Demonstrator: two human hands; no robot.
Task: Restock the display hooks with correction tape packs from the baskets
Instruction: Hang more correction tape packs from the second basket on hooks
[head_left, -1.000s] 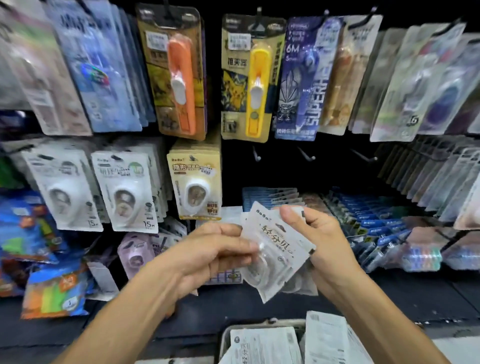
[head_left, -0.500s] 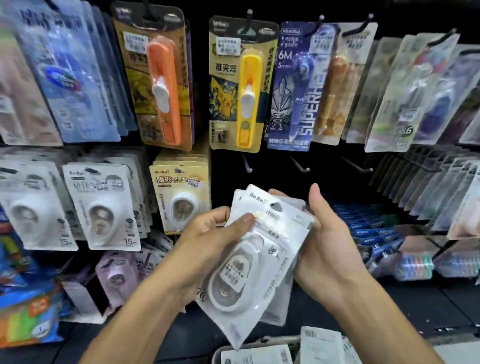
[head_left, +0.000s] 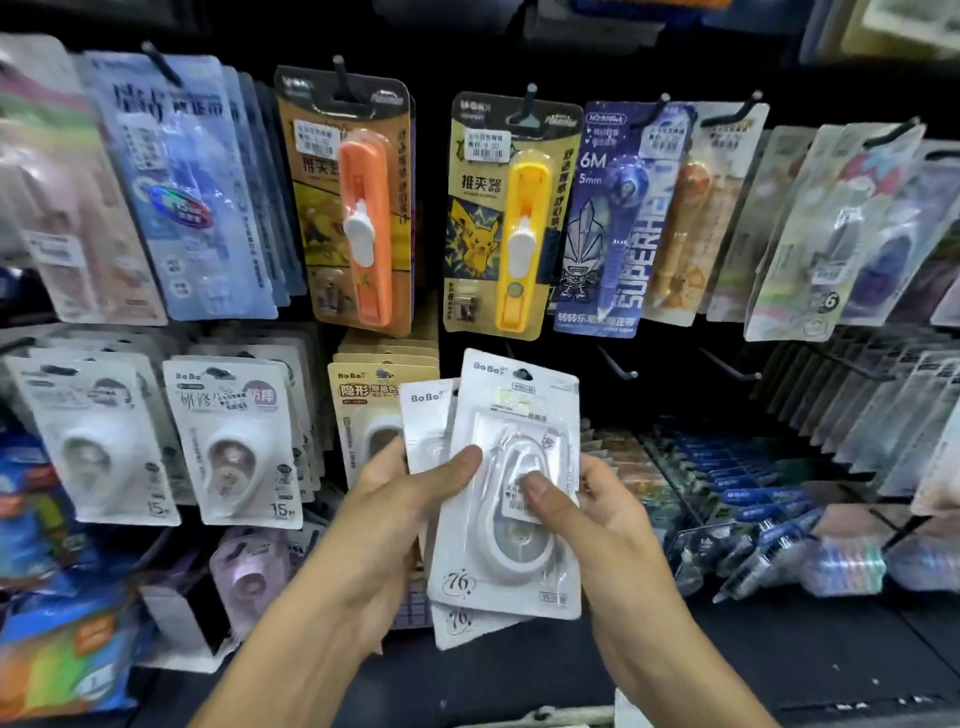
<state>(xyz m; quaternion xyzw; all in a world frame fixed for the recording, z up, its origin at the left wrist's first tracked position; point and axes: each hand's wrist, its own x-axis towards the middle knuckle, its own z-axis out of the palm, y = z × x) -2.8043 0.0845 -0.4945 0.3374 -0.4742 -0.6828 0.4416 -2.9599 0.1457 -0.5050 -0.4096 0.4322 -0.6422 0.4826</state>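
Both hands hold a small stack of white BoBo correction tape packs upright in front of the display wall. My left hand grips the stack's left side, its thumb on the front pack. My right hand holds the right side, thumb pressed on the front pack's blister. A second pack pokes out behind on the left. Bare black hooks jut from the wall just above and right of the packs. Only the basket rim shows at the bottom edge.
Similar white packs and a beige pack row hang to the left. Orange and yellow clip pushers hang above. Blue pens lie on the shelf at right. More packs hang at far right.
The stack has been turned from tilted to upright and raised toward the hooks. My right thumb has come round onto the front pack. The view has tilted up, and the basket has almost left the frame.
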